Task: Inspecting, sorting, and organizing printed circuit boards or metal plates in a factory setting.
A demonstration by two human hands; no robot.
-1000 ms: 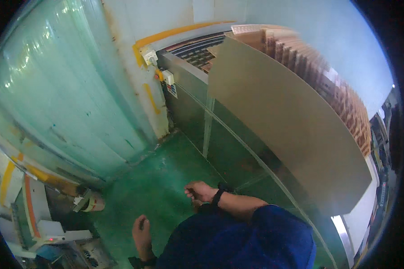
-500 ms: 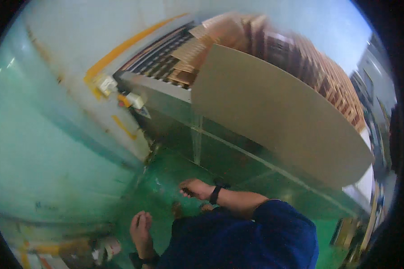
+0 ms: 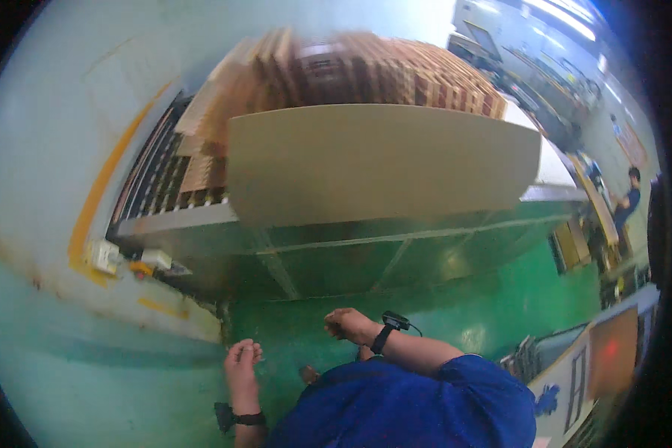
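My left hand [image 3: 243,355] is raised above the green floor at the lower left, its fingers loosely curled with nothing visible in them. To its right, my right hand [image 3: 351,325] is held in front of my body, fingers bent inward, and no object shows in it. Both wrists wear dark bands, and a small black device [image 3: 396,320] sits on the right one. Neither hand touches anything. Beyond them a large plain beige board [image 3: 381,164] leans upright against a row of brown slatted pieces [image 3: 440,75], blurred in part, on a roller conveyor [image 3: 153,168].
A pale wall [image 3: 52,299] with yellow tape runs along my left, with a white switch box [image 3: 104,256] at the conveyor's end. Greenish panels [image 3: 336,261] close the conveyor's side. Another person [image 3: 629,200] stands far right. Boards [image 3: 612,351] lean at the lower right.
My view has swung to the right, so the conveyor now lies straight across and the far-right room and person show. Both hands remain raised and apart from the boards.
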